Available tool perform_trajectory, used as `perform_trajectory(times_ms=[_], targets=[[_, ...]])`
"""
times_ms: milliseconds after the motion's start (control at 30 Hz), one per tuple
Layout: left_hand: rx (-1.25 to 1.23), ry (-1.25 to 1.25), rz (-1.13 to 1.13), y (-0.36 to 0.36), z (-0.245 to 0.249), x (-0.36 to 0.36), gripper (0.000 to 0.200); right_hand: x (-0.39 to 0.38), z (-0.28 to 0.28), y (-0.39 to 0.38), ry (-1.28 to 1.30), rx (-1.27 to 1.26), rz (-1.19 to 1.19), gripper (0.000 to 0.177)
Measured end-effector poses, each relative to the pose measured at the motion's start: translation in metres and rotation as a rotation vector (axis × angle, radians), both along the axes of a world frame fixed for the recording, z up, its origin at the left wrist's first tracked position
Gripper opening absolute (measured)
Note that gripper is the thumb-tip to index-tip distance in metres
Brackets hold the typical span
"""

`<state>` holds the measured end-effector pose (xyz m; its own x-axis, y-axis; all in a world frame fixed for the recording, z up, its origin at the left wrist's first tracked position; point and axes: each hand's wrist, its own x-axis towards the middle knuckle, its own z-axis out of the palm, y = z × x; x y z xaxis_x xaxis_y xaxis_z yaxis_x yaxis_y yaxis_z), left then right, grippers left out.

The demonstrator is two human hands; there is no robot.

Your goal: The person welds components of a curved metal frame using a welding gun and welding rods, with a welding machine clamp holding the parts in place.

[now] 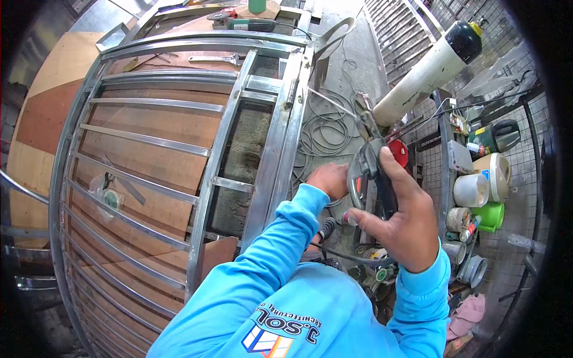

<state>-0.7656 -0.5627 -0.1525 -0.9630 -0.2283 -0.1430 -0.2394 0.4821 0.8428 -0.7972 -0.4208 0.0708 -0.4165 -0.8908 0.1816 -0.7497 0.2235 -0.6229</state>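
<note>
My right hand (412,224) grips a black welding electrode holder (377,158), its thumb lying along the near side. The holder's jaws point up and away, and a thin pale welding rod (334,102) slants out to the left from them. My left hand (329,180) is curled close beside the holder's lever; its fingertips are hidden behind the tool, so what they hold does not show. Left of my arms lies a metal gate frame (236,113) with several bars, resting over brown plywood (149,128).
An angle grinder (248,25) and an adjustable wrench (215,59) lie beyond the bars. Coiled cable (327,128) covers the floor ahead. A white gas cylinder (418,77) leans at the right, near a rack with paint pails (471,191) and a green power tool (496,137).
</note>
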Motion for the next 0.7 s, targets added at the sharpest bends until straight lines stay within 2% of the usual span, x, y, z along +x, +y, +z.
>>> perform_trajectory(times_ms=[100,233,333,400,433,533,700], targets=[[-0.020,0.034,-0.014,-0.001,0.009,0.000,0.041,0.003,0.008,-0.002,-0.072,0.034,-0.026,0.093],[-0.024,0.030,0.024,0.000,-0.010,-0.003,0.043,0.003,0.016,-0.004,-0.042,0.027,0.002,0.091],[-0.011,-0.063,0.032,-0.001,0.012,-0.002,0.043,-0.007,0.017,-0.011,-0.209,0.065,-0.031,0.092],[0.020,-0.186,0.022,-0.005,0.038,0.003,0.043,-0.006,0.022,-0.010,-0.165,-0.005,-0.013,0.091],[-0.006,-0.155,0.027,-0.003,0.030,0.002,0.044,-0.005,0.023,-0.010,-0.145,-0.039,-0.004,0.091],[-0.044,-0.056,0.032,0.000,0.015,-0.001,0.043,-0.009,0.024,-0.012,-0.075,0.090,0.032,0.091],[-0.020,-0.037,0.037,-0.001,0.009,-0.001,0.042,0.000,0.025,-0.008,-0.144,-0.002,0.007,0.090]])
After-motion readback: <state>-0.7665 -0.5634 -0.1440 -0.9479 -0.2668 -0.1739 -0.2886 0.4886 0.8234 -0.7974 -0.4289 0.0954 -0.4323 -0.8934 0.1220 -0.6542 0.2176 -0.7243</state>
